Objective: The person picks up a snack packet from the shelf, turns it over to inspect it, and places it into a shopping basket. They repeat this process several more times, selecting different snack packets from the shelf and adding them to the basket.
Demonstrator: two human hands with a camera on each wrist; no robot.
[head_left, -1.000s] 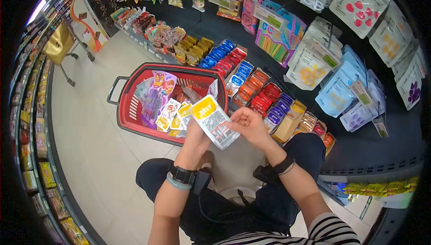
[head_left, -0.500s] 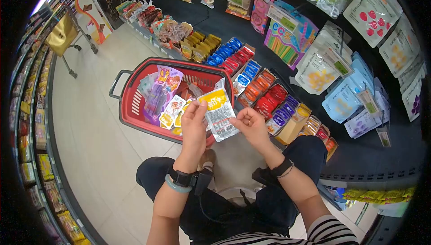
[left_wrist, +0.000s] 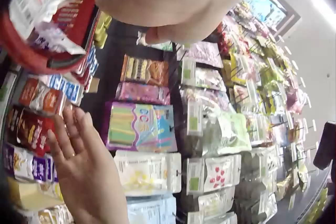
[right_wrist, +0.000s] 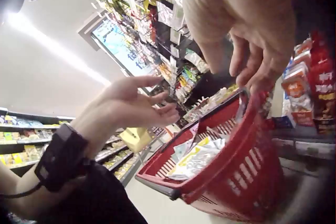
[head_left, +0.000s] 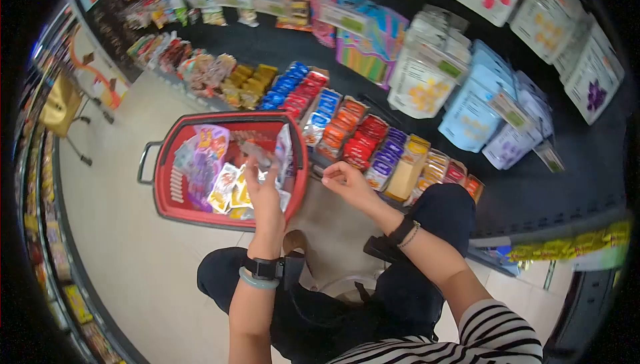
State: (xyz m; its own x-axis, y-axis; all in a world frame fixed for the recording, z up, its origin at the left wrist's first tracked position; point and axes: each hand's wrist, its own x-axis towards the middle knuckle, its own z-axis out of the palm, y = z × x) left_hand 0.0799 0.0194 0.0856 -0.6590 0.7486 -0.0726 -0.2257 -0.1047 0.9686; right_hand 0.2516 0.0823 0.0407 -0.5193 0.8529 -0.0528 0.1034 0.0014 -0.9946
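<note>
Over the right part of a red shopping basket (head_left: 300,174), my left hand (head_left: 265,194) hovers with loosely bent fingers and holds nothing. White and yellow snack packets (head_left: 227,191) lie below it, beside a purple bag (head_left: 199,174); the hand partly covers the pile. In the right wrist view the left hand (right_wrist: 128,103) shows an empty palm. My right hand (head_left: 353,187), also empty, is just right of the basket rim, near the boxed snacks. Its fingers are relaxed and spread in the left wrist view, where the right hand (left_wrist: 86,166) shows at the lower left.
Boxes of small packets, such as red ones (head_left: 362,145) and purple ones (head_left: 385,157), line the low shelf (head_left: 533,191). Pouches (head_left: 423,77) hang above it. A gold bag on a wheeled frame (head_left: 61,103) stands at the far left, near another stocked shelf (head_left: 40,211).
The white and yellow packet held between both hands has left them; similar packets lie in the basket. My left hand moved left over the basket, and the head view shifted.
</note>
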